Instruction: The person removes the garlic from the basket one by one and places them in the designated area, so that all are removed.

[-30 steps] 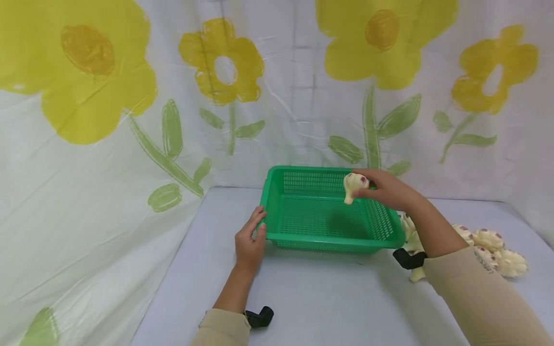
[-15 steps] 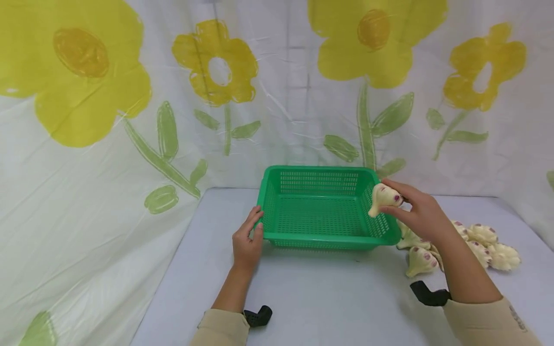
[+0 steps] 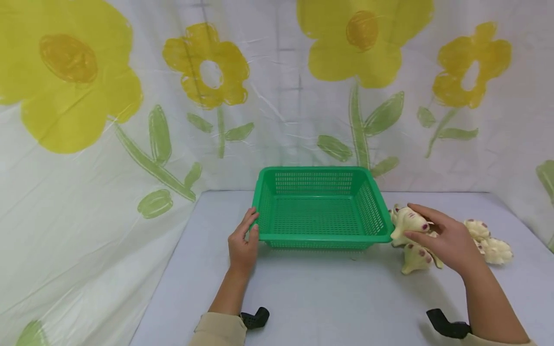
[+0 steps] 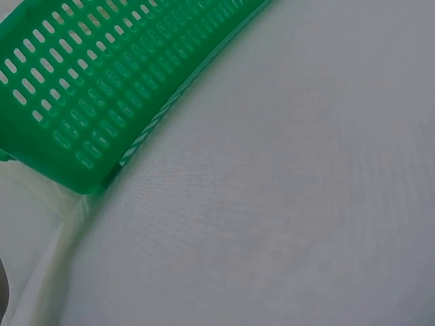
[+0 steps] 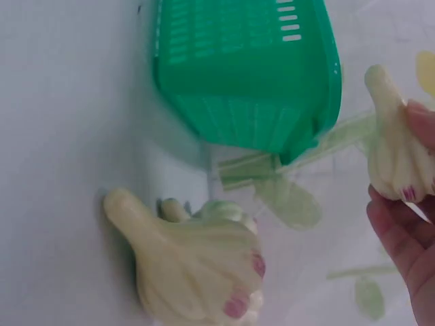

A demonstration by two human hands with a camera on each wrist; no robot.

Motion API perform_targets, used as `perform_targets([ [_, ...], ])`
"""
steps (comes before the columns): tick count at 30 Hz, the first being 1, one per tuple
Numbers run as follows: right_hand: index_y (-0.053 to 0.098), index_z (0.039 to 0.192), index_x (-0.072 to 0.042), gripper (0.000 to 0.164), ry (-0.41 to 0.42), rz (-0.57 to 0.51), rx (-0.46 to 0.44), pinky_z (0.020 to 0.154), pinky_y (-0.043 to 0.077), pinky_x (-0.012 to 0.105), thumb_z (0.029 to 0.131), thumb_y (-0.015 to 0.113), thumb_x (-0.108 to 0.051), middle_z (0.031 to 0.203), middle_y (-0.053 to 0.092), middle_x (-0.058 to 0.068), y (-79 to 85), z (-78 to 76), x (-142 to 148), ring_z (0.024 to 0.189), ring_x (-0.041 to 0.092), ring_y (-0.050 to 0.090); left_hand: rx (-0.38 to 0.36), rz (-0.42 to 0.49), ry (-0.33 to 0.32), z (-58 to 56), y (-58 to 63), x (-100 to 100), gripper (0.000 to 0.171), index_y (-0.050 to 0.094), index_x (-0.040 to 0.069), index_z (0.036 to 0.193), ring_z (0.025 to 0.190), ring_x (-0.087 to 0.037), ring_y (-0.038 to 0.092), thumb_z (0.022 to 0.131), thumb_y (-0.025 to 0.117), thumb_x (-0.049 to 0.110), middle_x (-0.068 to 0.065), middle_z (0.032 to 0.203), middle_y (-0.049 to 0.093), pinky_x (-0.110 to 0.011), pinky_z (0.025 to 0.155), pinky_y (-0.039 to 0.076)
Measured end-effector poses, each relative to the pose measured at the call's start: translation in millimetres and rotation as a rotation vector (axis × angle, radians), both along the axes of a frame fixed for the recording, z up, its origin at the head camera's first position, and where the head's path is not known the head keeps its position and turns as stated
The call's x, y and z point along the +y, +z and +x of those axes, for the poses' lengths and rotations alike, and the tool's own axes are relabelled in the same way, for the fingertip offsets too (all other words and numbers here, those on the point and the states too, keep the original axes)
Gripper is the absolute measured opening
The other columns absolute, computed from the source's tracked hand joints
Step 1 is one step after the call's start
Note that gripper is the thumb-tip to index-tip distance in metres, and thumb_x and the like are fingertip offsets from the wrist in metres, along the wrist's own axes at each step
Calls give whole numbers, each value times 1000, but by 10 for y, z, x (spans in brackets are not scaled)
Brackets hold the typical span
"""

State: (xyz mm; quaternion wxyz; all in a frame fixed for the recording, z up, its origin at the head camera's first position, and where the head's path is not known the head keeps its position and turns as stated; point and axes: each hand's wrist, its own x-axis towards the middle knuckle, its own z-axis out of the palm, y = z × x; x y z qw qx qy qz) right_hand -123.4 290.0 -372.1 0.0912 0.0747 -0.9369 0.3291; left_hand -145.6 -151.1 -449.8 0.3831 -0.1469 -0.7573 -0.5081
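My right hand (image 3: 450,240) pinches a cream garlic bulb (image 3: 410,222) with purple marks between thumb and fingers, just right of the green basket (image 3: 324,238). In the right wrist view this garlic bulb (image 5: 397,153) is raised, apart from another garlic bulb (image 5: 197,265) on the table. Below the held one in the head view lies a garlic bulb (image 3: 416,258), with others partly hidden behind my hand. My left hand (image 3: 243,245) rests against the basket's left rim, its fingers fairly straight. In the left wrist view the basket's perforated wall (image 4: 81,88) shows, but not the fingers.
More garlic bulbs (image 3: 497,251) lie on the white table (image 3: 320,298) to the right of my hand. The basket's inside shows a bare slotted floor. Behind the table hangs a white curtain (image 3: 277,120) with yellow flowers.
My right hand has moved from above the basket to the right and down with the garlic bulb. My left hand stays at the basket's rim. The view has shifted slightly.
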Motion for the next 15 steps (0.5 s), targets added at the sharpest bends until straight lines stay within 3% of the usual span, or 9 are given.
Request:
perform_targets([
  [7,51,144,-29,65,-50,-85,-19,77,40,0,85,75,-42,140,55,0,-106,63,51,103,-24,40,17,-9,-3,-16,-34,5,28,64,-14,116,120,-47,57,90,55,-9,-30,127,61,-22,107,43],
  [13,49,145,-23,67,-72,-102,-33,73,43,2,86,75,-40,140,53,16,-145,84,102,97,-22,42,11,0,-2,-19,-40,4,28,65,-13,116,122,-45,57,90,55,-8,-29,128,61,-22,108,42],
  [15,48,146,-21,68,-62,-104,-30,73,42,1,86,75,-38,140,51,16,-152,78,137,98,-22,40,20,-3,6,-22,-30,1,28,65,-13,115,120,-46,57,89,55,-9,-30,127,61,-21,107,42],
])
